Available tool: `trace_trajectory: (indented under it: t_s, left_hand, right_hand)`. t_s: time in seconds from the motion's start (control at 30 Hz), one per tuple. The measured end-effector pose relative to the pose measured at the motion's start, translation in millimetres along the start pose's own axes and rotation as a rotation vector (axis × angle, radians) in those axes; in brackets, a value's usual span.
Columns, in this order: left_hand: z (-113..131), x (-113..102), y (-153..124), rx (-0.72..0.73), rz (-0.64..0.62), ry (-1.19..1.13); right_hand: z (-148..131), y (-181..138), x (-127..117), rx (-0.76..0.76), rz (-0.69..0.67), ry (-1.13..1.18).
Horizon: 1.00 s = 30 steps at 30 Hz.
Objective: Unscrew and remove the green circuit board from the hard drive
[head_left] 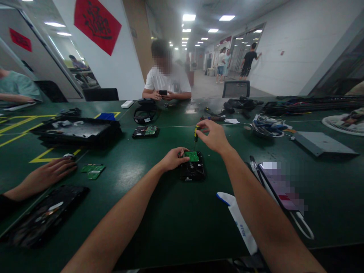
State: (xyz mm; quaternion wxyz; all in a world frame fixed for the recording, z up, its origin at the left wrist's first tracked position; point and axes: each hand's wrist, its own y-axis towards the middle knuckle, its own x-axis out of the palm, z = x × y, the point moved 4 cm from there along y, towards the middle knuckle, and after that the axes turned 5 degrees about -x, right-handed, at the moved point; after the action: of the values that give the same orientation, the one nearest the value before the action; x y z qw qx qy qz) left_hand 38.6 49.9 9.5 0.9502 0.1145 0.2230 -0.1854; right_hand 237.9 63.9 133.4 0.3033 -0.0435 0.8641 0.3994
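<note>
A black hard drive (192,171) lies on the green table in front of me, its green circuit board (192,156) facing up. My left hand (173,158) rests on the drive's left far corner and steadies it. My right hand (214,135) pinches the top of a small yellow-and-black screwdriver (195,135). The screwdriver stands upright with its tip down at the far edge of the circuit board.
Another person's hand (48,173) lies at the left beside loose green boards (93,170) and an opened drive (45,215). A black tray (76,131) and a second drive (145,131) sit farther off. A person sits opposite. Cables (267,126) and a grey plate (322,143) lie at right.
</note>
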Motion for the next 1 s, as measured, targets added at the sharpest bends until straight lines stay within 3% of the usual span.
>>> trace_trajectory:
  t_s: [1.0]
  left_hand:
    - [-3.0,0.9,1.0,-0.026,-0.007,-0.018]
  right_hand:
    - [-1.7,-0.2,-1.4,0.008,0.043,0.029]
